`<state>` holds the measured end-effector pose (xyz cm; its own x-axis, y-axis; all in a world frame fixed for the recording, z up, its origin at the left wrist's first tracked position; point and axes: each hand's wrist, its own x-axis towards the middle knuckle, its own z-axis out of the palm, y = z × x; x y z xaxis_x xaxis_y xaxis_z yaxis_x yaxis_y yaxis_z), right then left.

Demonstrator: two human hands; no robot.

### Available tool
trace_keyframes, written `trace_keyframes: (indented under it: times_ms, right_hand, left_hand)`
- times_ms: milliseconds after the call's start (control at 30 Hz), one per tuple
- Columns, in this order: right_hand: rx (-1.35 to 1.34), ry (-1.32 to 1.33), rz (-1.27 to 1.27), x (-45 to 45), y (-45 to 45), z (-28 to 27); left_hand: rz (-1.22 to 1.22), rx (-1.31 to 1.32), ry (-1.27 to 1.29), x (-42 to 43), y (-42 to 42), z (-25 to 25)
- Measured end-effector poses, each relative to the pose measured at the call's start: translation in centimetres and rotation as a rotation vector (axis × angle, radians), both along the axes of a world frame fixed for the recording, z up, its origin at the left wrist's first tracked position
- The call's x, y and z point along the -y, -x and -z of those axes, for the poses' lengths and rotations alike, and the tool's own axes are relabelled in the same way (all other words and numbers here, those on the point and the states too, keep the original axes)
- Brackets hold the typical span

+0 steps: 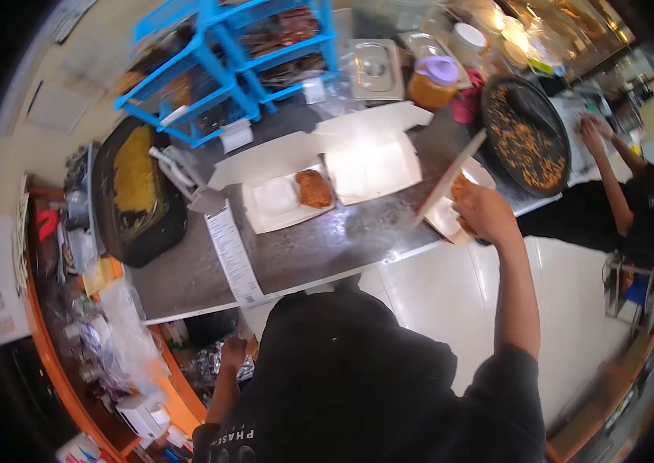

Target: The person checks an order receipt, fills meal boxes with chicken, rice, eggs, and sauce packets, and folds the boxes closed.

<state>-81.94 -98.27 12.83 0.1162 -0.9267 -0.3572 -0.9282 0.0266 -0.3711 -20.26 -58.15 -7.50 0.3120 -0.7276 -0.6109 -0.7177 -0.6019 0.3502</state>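
My right hand (485, 210) is closed at an open paper box (444, 217) on the counter's right part, by some orange-brown food; what its fingers grip is too small to tell. My left hand (234, 353) hangs low below the counter edge, its fingers blurred. Mid-counter stands an open white box (288, 219) with a fried brown piece (313, 189) and a white mound (276, 197). Joined beside it is another open white box (373, 170) with nothing visible inside. A long printed receipt (233, 258) lies at the counter's front edge.
A black tray (169, 224) of yellow food and tongs (176, 171) are at the left. Blue baskets (223, 92) stand behind. A round dark pan (489, 131) of brown bits and a purple-lidded jar (429, 91) are at the right. A co-worker (639, 201) stands far right.
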Motion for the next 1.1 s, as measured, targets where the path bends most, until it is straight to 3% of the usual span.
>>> trace_keyframes:
  times_ms: [67, 133, 200, 233, 267, 333, 400, 633, 700, 733, 800, 833, 867, 933, 967, 1033, 1100]
  right_hand:
    - [0.022, -0.037, 0.035, -2.1, -2.0, -1.3]
    - [0.23, -0.236, 0.118, -5.4, -3.8, -0.5]
    - [0.665, -0.286, 0.11, -9.2, -5.6, 3.7]
    - [0.708, -0.279, 0.062, -9.7, -7.8, 4.5]
    - [0.752, -0.267, 0.023, -10.4, -10.5, 4.9]
    - [0.882, -0.39, -0.04, -9.9, -15.5, 5.3]
    - [1.086, -0.428, -0.081, -9.1, -18.7, 9.4]
    - [1.111, -0.491, -0.168, -8.0, -23.8, 10.7]
    - [0.858, -0.258, -0.009, -8.2, -24.1, 10.3]
    - [0.852, -0.262, -0.014, -8.3, -24.3, 10.2]
    - [0.754, 0.051, 0.036, -8.6, -24.9, 10.0]
    - [0.639, -0.018, -0.032, -8.8, -25.8, 7.4]
    - [0.633, -0.022, -0.029, -9.2, -26.1, 6.8]
    - [0.656, 0.097, -0.546, -9.6, -26.2, 6.2]
    - [0.628, 0.105, -0.607, -9.9, -25.6, 6.5]
    - [0.658, 0.101, -0.534, -10.6, -24.0, 6.0]
    - [0.668, 0.069, -0.404, -11.5, -21.1, 6.1]
  left_hand:
    - [-0.065, 0.024, -0.01, -0.7, 0.4, 0.0]
    - [0.125, -0.03, 0.167, -1.1, 1.3, -0.7]
    - [-0.256, -0.126, 0.14, -0.3, 3.5, -2.5]
    - [-0.389, -0.148, 0.132, 1.4, 5.1, -5.0]
    - [-0.41, -0.138, 0.129, 2.7, 6.3, -6.6]
    - [-0.558, -0.486, 0.479, 5.5, 8.5, -9.2]
    - [-0.44, -0.485, 0.458, 10.5, 10.5, -14.1]
    - [-0.362, -0.552, 0.735, 22.9, 17.9, -10.3]
    - [-0.372, -0.524, 0.748, 24.2, 19.1, -11.0]
    - [-0.381, -0.526, 0.747, 24.3, 19.3, -11.0]
    - [-0.329, -0.498, 0.517, 24.3, 19.7, -10.8]
    - [-0.334, -0.502, 0.511, 24.2, 19.9, -9.8]
    - [-0.366, -0.549, 0.572, 24.1, 20.1, -8.3]
    - [-0.397, -0.603, 0.633, 23.8, 20.1, -6.0]
    - [-0.506, -0.68, 0.62, 23.5, 19.7, -5.2]
    - [-0.717, -0.869, 0.517, 23.0, 18.8, -5.4]
    - [-0.747, -0.882, 0.47, 22.5, 18.1, -6.8]
